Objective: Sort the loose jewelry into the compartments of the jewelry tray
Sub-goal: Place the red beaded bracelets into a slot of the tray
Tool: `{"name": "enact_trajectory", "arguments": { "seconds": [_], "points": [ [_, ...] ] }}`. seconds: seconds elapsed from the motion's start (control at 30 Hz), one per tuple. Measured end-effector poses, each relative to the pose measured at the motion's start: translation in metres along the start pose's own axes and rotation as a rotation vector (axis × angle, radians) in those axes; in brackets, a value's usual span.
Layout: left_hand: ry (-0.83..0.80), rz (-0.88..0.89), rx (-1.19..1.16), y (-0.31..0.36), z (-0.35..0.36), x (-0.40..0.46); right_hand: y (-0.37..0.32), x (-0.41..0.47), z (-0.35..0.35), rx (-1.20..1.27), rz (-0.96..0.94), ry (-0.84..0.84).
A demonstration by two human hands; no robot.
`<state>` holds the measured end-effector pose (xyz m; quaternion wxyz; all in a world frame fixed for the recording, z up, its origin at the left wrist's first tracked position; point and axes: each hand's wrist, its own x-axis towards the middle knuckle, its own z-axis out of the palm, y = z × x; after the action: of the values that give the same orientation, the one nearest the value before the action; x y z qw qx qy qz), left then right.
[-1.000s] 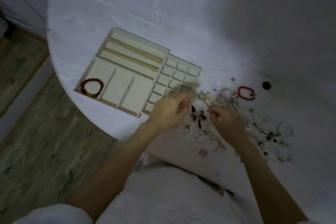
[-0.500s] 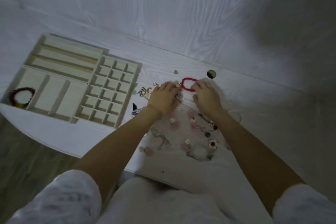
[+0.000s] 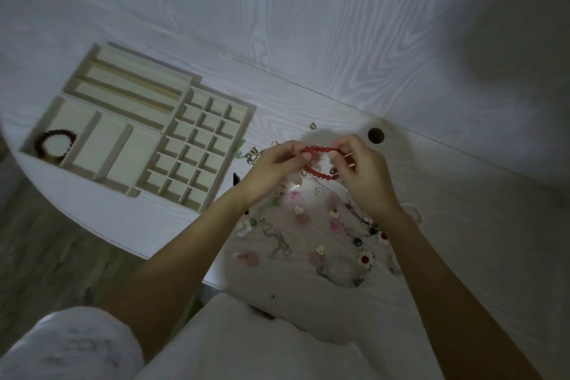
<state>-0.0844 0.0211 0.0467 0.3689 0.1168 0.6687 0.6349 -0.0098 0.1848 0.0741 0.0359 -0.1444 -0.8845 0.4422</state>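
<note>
A red bead bracelet [image 3: 317,150] is lifted above the pile of loose jewelry [image 3: 311,225]. My left hand [image 3: 271,170] pinches its left side and my right hand [image 3: 364,173] pinches its right side. The cream jewelry tray [image 3: 197,89] lies to the left, with long slots at the back, wide compartments in front and a grid of small squares on its right. A dark bead bracelet [image 3: 55,145] sits in the tray's front-left wide compartment. Earrings, charms and chains lie scattered on the white table below my hands.
The white table [image 3: 339,40] has a round cable hole [image 3: 375,135] just right of my hands. Its curved front edge [image 3: 92,225] drops to a wooden floor [image 3: 46,256] on the left. A small charm [image 3: 313,125] lies apart behind the pile.
Both hands moved from the pile's near part to the red bracelet, took hold of it and lifted it off the table. The camera view shifted right and closer.
</note>
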Motion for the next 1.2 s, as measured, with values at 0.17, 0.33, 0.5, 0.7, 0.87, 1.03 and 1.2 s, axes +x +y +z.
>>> {"name": "enact_trajectory", "arguments": {
  "seconds": [0.17,0.33,0.5,0.7,0.87,1.03,1.2],
  "points": [
    [0.185,-0.044,-0.242,-0.009,-0.051,-0.053,-0.037,0.005,0.062,0.238,0.11,-0.302],
    [0.438,-0.007,-0.184,-0.019,-0.143,-0.105,-0.086,0.024,0.158,0.368,0.268,-0.53],
    [0.574,0.026,0.08,-0.023,-0.255,-0.131,-0.156,0.058,0.257,0.367,0.151,-0.51],
    [0.658,0.038,0.38,-0.027,-0.369,-0.114,-0.214,0.116,0.347,0.279,0.022,-0.393],
    [0.663,0.004,0.802,-0.031,-0.406,-0.097,-0.228,0.138,0.378,0.156,-0.047,-0.337],
    [0.677,0.093,1.252,-0.047,-0.432,-0.103,-0.217,0.142,0.376,-0.233,-0.419,-0.253],
    [0.352,0.214,1.448,-0.069,-0.441,-0.103,-0.197,0.148,0.377,-0.484,-0.66,-0.28]
  ]
}}
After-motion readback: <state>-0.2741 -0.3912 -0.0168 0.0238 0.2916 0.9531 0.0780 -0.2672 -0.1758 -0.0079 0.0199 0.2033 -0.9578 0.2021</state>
